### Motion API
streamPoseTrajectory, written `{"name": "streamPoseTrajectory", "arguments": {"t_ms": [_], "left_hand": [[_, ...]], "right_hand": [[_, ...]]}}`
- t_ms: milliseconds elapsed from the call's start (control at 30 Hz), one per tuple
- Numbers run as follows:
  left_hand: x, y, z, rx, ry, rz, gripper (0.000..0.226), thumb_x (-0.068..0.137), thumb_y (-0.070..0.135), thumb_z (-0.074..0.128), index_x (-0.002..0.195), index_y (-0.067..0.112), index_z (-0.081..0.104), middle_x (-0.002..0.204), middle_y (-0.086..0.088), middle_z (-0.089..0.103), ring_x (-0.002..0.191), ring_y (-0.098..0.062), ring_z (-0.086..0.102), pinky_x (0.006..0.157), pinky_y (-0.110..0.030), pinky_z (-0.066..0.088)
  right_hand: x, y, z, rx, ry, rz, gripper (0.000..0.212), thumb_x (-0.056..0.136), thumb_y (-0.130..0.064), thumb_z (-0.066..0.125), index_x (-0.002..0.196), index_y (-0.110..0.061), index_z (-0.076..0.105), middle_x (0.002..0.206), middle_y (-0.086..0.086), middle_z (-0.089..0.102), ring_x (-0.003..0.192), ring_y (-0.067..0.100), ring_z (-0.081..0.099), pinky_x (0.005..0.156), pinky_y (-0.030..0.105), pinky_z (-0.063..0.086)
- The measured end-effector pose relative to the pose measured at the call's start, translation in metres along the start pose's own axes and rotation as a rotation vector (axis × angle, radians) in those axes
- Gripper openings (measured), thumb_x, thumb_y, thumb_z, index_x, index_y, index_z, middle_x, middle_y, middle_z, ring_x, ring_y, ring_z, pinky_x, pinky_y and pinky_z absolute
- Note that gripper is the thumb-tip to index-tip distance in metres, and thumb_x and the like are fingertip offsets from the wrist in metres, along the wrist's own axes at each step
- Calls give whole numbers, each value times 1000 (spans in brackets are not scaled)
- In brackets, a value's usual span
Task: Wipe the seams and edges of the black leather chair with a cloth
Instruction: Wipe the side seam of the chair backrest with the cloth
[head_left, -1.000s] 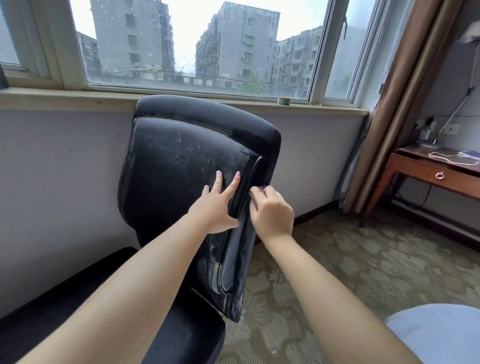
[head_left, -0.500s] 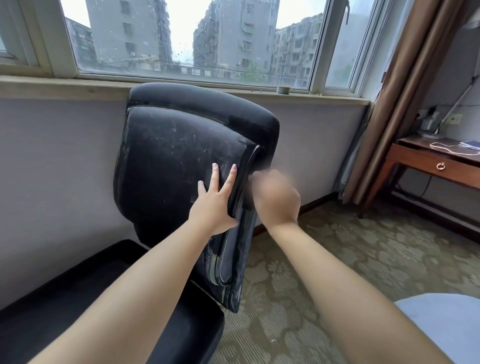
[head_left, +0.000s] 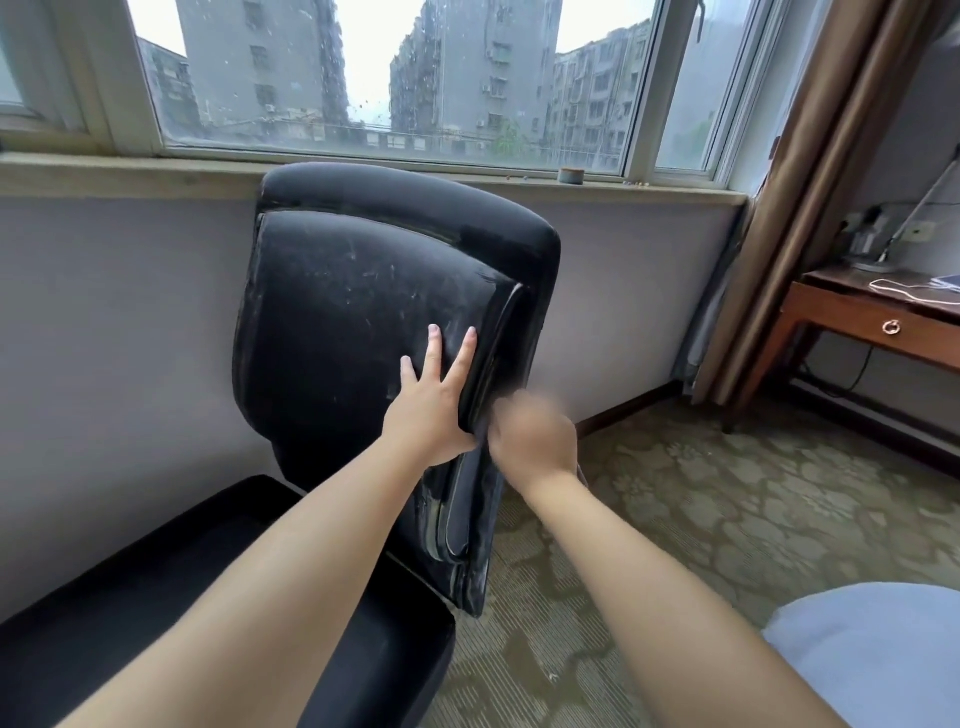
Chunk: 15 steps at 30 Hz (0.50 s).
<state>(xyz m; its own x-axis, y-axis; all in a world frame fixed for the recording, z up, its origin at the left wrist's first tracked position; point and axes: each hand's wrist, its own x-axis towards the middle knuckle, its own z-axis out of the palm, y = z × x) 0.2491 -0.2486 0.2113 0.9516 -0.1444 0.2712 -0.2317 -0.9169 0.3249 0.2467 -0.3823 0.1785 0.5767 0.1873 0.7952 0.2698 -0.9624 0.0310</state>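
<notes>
No readable writing is showing. The black leather chair (head_left: 363, 322) is standing mid-frame below the window (head_left: 395, 78), on patterned carpet (head_left: 727, 519). The left hand (head_left: 431, 410) is pressing its backrest, grip wide and flat. The right hand (head_left: 535, 436) is blurring at the chair's edge; its grip cannot be told.

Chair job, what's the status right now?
Left hand flat on black chair back, fingers straight. Right hand blurred at side seam; cloth not visible. Nothing in the way.

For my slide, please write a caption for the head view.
Left hand braces worn black leather chair back; blurred right hand works at its side seam.
</notes>
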Motion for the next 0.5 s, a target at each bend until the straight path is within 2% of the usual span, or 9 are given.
{"name": "streamPoseTrajectory", "arguments": {"t_ms": [167, 233, 300, 400, 500], "left_hand": [[-1, -3, -1, 19, -10, 26, 122, 74, 37, 74, 141, 46, -28, 154, 5, -30, 145, -39, -5, 70, -31, 44], [-2, -3, -2, 13, -29, 27, 129, 70, 44, 79, 139, 47, -31, 154, 6, -32, 145, -39, -7, 84, -38, 49], [-3, -4, 1, 18, -36, 28, 136, 65, 50, 81, 135, 47, -35, 153, 7, -34, 145, -38, -9, 94, -44, 47], [-6, -8, 8, 43, -30, 48, 142, 60, 52, 83, 128, 45, -41, 152, 6, -35, 144, -36, -15, 93, -42, 48], [-9, -15, 12, 77, -59, 72, 146, 55, 52, 85, 126, 43, -43, 150, 4, -38, 143, -33, -22, 88, -39, 50]], "right_hand": [[33, 13, -24, 76, 221, 10, 1, 75, -14, 73, 76, -14, 72, 66, 2, 62, 56, 20, 61, 42, 24, 44], [33, 16, -19, 69, 197, -26, 7, 75, -12, 73, 82, -13, 74, 71, 4, 65, 58, 22, 62, 42, 25, 48], [23, 16, -8, 48, 157, -45, 14, 72, -11, 74, 86, -12, 74, 72, 4, 65, 58, 22, 62, 42, 25, 47], [-1, 12, 7, 33, 118, -38, 11, 76, -14, 62, 80, -12, 72, 70, 4, 62, 55, 21, 60, 40, 23, 43], [-20, 7, 22, 59, 89, -19, 27, 78, -20, 44, 77, -13, 71, 69, 4, 60, 53, 22, 58, 38, 24, 41]]}}
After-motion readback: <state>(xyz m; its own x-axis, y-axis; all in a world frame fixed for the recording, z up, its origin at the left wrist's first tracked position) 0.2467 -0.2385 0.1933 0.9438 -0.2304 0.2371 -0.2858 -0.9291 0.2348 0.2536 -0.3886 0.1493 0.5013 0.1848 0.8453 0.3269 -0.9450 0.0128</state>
